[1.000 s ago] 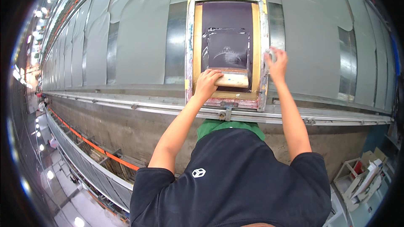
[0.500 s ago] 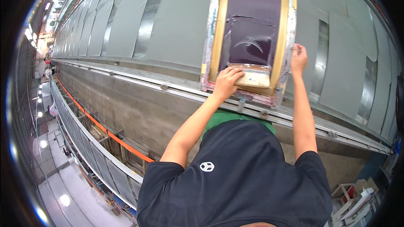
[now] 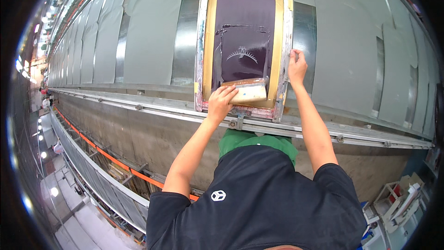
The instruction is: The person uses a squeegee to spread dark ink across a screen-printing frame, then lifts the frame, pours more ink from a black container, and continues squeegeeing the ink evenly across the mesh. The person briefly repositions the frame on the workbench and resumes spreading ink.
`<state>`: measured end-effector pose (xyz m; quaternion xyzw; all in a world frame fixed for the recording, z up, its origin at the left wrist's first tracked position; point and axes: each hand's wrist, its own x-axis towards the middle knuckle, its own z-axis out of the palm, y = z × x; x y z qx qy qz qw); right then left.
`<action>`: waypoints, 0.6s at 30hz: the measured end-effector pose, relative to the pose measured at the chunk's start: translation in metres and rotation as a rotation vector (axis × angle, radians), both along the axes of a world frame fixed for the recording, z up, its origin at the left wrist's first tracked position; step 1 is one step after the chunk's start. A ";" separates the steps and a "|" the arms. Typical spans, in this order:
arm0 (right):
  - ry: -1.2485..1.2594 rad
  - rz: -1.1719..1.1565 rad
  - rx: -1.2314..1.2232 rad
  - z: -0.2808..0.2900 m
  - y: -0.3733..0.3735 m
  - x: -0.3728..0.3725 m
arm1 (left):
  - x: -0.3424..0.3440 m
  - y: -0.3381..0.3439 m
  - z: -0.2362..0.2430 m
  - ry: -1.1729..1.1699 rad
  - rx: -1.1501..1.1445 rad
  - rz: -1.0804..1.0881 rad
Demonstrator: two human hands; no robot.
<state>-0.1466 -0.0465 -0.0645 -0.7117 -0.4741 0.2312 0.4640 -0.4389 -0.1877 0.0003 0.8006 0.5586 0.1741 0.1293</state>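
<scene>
A screen printing frame (image 3: 287, 32), edged with pale, paint-stained bars and yellowish tape, lies on the long grey-covered table in front of me. Its dark purple mesh shows a pale, spiky arc design, with wet-looking ink marks around it. At the frame's near end rests a squeegee (image 3: 249, 93) with a light wooden handle, slightly slanted. My left hand (image 3: 221, 101) is closed over the squeegee's left end. With bent fingers, my right hand (image 3: 297, 67) grips the right bar of the frame. The squeegee's lower edge is hidden.
A metal rail (image 3: 319, 132) with bolts runs along the table's near edge, a clip at the frame meeting it. Grey sheets (image 3: 150, 32) lie in a row with shiny strips between them. Behind me to the left are an orange bar (image 3: 115, 157) and white shelving at lower right (image 3: 400, 203).
The frame has shifted left along the table with both my hands and the squeegee. A shiny strip now shows on its right. The arc design is seen more fully.
</scene>
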 end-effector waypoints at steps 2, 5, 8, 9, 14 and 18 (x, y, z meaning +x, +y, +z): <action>-0.038 -0.017 -0.004 -0.009 0.002 -0.007 | -0.016 -0.010 -0.004 0.006 -0.005 -0.023; -0.023 -0.008 -0.164 -0.008 0.000 -0.008 | -0.034 -0.032 -0.015 0.043 -0.014 -0.094; -0.106 0.056 -0.296 0.004 0.001 0.000 | -0.031 -0.023 -0.017 0.069 -0.018 -0.142; -0.249 0.099 -0.249 0.000 0.002 0.010 | -0.028 -0.009 -0.022 0.069 0.010 -0.147; -0.435 0.588 -0.052 0.075 0.022 -0.016 | -0.025 0.113 -0.020 -0.017 0.025 -0.101; -0.532 0.849 -0.049 0.083 0.058 -0.057 | -0.014 0.204 -0.001 -0.100 0.030 -0.100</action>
